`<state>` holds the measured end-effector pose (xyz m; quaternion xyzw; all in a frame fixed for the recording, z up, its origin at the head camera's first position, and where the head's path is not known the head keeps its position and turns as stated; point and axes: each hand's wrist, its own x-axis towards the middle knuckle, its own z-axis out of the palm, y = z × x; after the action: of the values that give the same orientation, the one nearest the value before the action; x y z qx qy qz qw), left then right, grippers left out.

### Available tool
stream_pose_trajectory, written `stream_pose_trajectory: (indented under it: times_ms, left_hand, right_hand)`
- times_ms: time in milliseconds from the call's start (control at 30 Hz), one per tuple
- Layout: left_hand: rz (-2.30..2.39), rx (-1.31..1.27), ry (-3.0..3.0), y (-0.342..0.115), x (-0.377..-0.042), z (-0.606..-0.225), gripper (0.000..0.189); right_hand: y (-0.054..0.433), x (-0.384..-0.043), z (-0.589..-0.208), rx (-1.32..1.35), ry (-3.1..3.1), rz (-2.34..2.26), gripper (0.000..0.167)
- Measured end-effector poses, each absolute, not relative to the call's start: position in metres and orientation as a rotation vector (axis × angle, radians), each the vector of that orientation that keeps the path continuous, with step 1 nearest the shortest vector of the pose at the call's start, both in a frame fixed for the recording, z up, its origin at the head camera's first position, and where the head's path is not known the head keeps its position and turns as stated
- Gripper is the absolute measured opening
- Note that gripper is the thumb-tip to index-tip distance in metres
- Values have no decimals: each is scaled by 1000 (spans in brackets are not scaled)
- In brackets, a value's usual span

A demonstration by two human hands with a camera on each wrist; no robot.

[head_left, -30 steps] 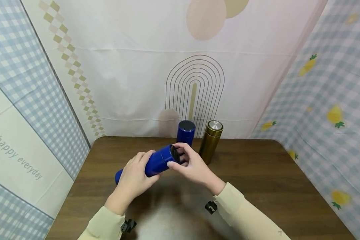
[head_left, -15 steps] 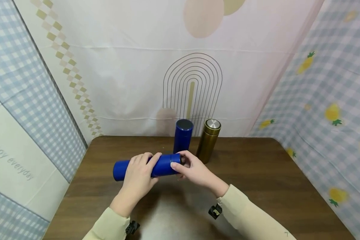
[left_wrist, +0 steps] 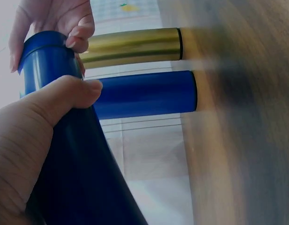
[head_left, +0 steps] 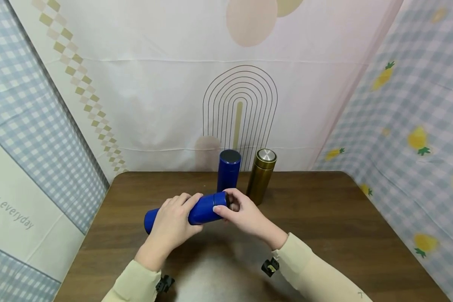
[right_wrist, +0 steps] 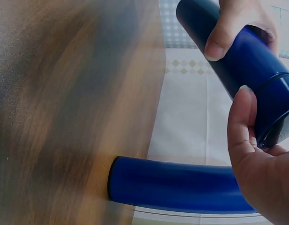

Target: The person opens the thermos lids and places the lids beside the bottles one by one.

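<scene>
A blue thermos flask point(head_left: 201, 211) is held nearly level above the table, its dark-topped lid end pointing right and a little raised. My left hand point(head_left: 172, 223) grips its body from above, thumb along the near side; the left wrist view shows that thumb point(left_wrist: 69, 91) across the blue surface. At the lid end, my right hand point(head_left: 245, 214) pinches the lid point(right_wrist: 277, 101) with thumb and fingers around its edge. In the right wrist view a thin seam runs between lid and body. Some right fingers are hidden behind the lid.
Behind the hands, a second blue flask point(head_left: 228, 170) stands upright on the brown wooden table point(head_left: 317, 218). Just right of it stands a gold flask point(head_left: 262, 176) with a silver top. A white patterned cloth point(head_left: 162, 105) hangs along the table's back edge.
The held flask first swung down to level, its lid top turning from view, then tipped slightly lid-up again. Both hands stay on it; the right hand moved a little down and right.
</scene>
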<state>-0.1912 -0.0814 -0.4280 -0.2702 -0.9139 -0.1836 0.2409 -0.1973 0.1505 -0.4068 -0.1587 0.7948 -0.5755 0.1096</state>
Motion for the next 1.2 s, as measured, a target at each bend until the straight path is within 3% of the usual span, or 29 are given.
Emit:
stream_pose_trajectory:
  times_ms: [667, 1200]
  left_hand:
    - [-510, -753, -2582, -86, -192, -424, 70]
    - [-514, -742, -2525, -78, -189, -426, 79]
  right_hand:
    - [151, -191, -405, -551, 2412, -1596, 48]
    - [152, -195, -400, -464, 2404, -1564, 47]
